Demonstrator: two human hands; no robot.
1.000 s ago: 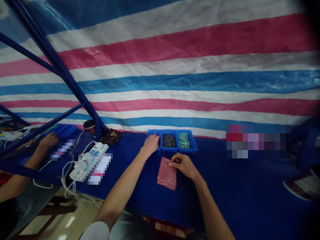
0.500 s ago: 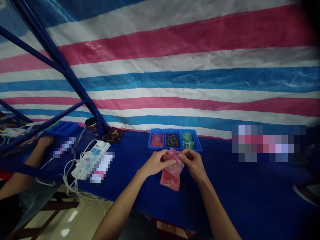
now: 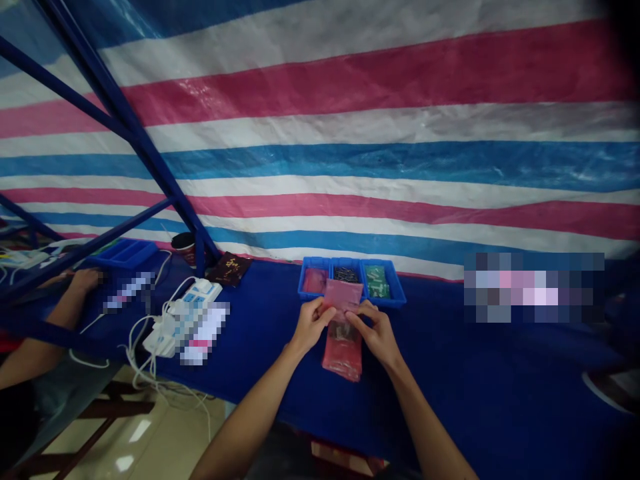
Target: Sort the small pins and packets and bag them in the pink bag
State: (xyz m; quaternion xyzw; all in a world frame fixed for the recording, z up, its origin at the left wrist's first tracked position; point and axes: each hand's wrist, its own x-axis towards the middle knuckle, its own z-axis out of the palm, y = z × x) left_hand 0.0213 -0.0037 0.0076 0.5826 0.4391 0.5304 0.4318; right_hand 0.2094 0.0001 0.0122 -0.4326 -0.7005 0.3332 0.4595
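A pink translucent bag (image 3: 344, 293) is held upright between both hands, its flat upper part raised in front of the blue tray. My left hand (image 3: 313, 325) pinches its left edge between thumb and fingers. On the right edge, my right hand (image 3: 374, 327) grips it the same way. Beneath the hands lies a stack of pink bags (image 3: 343, 357) on the blue table, with something dark showing near its top. The blue tray (image 3: 394, 297) has three compartments: pink packets (image 3: 315, 280) at left, dark screws or nails (image 3: 346, 274) in the middle, green packets (image 3: 376, 280) at right.
White power strips (image 3: 187, 313) with tangled cables lie left on the blue table (image 3: 270, 300). Behind them are a brown packet (image 3: 229, 269) and a dark cup (image 3: 184, 248). Another person's hand (image 3: 87, 280) rests near another blue tray (image 3: 127, 253). A blue metal frame (image 3: 150, 160) crosses the left.
The pink bag, crumpled between my fingers before, is now spread flat and upright. Both hands have shifted slightly, and the dark patch on the stack has come into view.
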